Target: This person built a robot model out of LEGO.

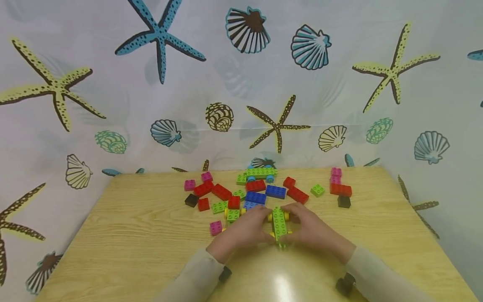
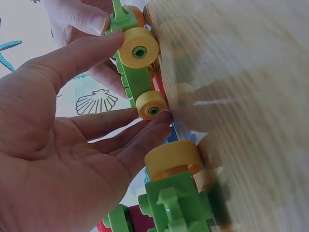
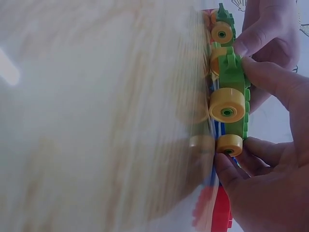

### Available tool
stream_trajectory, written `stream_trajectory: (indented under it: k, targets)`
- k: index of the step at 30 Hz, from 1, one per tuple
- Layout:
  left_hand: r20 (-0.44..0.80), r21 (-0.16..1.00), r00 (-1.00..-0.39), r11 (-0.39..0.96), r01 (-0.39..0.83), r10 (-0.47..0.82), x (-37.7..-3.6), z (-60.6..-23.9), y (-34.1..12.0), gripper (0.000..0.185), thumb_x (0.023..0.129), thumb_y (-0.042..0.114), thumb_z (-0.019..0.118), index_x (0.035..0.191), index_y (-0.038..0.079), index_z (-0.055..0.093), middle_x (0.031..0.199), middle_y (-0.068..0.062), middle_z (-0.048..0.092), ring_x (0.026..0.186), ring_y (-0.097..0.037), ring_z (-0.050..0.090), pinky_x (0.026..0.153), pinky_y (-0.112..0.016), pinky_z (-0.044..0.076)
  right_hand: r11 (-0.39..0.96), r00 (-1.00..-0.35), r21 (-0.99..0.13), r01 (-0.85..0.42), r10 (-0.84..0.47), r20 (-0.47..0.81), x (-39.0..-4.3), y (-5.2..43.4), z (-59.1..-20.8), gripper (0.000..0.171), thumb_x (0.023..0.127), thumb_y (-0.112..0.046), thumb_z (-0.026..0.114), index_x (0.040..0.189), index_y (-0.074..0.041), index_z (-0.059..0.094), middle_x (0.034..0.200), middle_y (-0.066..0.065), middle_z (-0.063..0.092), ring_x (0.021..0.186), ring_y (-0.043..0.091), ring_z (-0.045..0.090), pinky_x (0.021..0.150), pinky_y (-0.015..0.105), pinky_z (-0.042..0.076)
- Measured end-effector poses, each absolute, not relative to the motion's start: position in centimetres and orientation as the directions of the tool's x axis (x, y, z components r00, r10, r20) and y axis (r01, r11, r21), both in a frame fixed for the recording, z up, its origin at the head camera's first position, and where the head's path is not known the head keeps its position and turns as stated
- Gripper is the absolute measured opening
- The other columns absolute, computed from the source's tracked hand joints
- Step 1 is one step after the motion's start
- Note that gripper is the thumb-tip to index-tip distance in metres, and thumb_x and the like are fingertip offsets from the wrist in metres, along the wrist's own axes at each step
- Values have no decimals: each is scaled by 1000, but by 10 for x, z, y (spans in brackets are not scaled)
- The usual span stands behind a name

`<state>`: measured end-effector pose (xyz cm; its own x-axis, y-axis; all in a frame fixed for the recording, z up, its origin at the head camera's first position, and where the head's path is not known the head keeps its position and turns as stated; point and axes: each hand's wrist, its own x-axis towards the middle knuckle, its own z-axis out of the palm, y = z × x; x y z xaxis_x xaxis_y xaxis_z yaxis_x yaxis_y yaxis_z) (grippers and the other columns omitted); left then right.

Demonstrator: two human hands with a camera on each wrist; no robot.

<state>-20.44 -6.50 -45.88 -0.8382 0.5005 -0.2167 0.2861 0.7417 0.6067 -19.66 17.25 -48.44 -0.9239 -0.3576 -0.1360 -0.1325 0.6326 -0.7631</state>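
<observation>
A green toy car base (image 1: 279,224) with yellow wheels stands on the table between both hands, its studs facing up. My left hand (image 1: 249,228) holds it from the left; in the left wrist view the thumb is at one yellow wheel (image 2: 139,47) and the fingertips at the other. From the right, my right hand (image 1: 313,230) holds the same base, thumb at the hitch end and fingers by the far wheel (image 3: 229,144). Beside the left hand stands a second green car base (image 2: 176,198) with yellow wheels, partly hidden by that hand in the head view.
Behind the hands lie several loose bricks, among them blue ones (image 1: 276,191), red ones (image 1: 298,195) and a light green one (image 1: 318,190). A green car base with blue wheels (image 1: 261,172) stands at the back edge. Pink, red and black bricks (image 1: 341,190) sit at right.
</observation>
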Motion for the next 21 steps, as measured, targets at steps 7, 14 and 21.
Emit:
stream_trajectory:
  k: [7, 14, 21]
  targets:
    - [-215, 610, -838, 739, 285, 501, -202, -460, -67, 83, 94, 35, 92, 162, 5, 56, 169, -14, 56, 160, -37, 50, 133, -56, 44, 643, -928, -755, -127, -346, -139, -194, 168, -483, 88, 88, -42, 97, 161, -13, 56, 163, 8, 58, 151, 36, 58, 129, 63, 47]
    - [-218, 606, -837, 742, 288, 503, -201, -459, -69, 82, 94, 34, 92, 162, 7, 57, 169, -13, 57, 161, -37, 50, 133, -57, 44, 645, -924, -751, -143, -360, -133, -194, 169, -485, 89, 88, -44, 96, 162, -14, 56, 163, 7, 57, 151, 35, 59, 129, 62, 47]
    - [-227, 613, -837, 741, 275, 499, -199, -458, -72, 82, 93, 30, 92, 163, 5, 56, 169, -14, 56, 160, -37, 50, 132, -57, 45, 638, -899, -755, -151, -406, -163, -195, 173, -483, 91, 89, -45, 95, 165, -18, 53, 169, 5, 53, 156, 35, 55, 131, 64, 43]
